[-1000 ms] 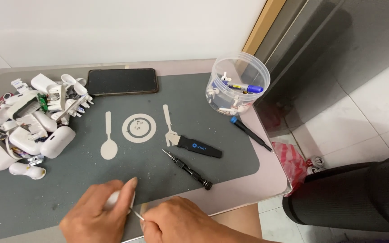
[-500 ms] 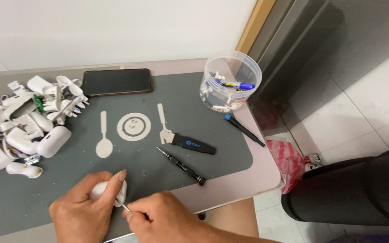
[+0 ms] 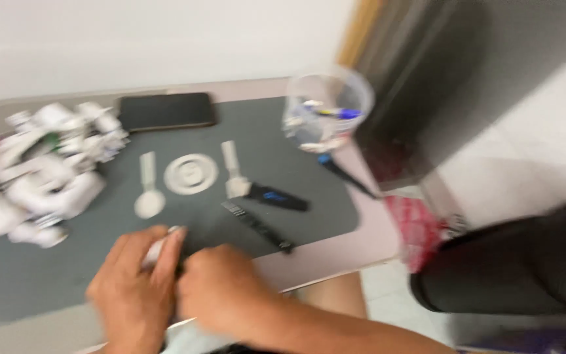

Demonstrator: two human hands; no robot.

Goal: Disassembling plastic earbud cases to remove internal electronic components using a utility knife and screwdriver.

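— Both hands have slid closer together at the mat's [image 3: 309,242] near edge; the view is blurred now.

— What's held?

— Left hand [image 3: 135,288] curls its fingers round a small white case [image 3: 158,249]. Right hand [image 3: 221,292] is bunched against it; whether it pinches anything, I cannot tell.

— How would it handle?

— Light, hard, smooth plastic, likely slippery. Best pinched by its sides. Screwdriver [image 3: 257,226] lies just beyond.

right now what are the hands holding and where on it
The left hand grips a small white piece with its fingers wrapped over it; only its top end shows. The right hand presses close beside it, but blur hides whether it holds anything.
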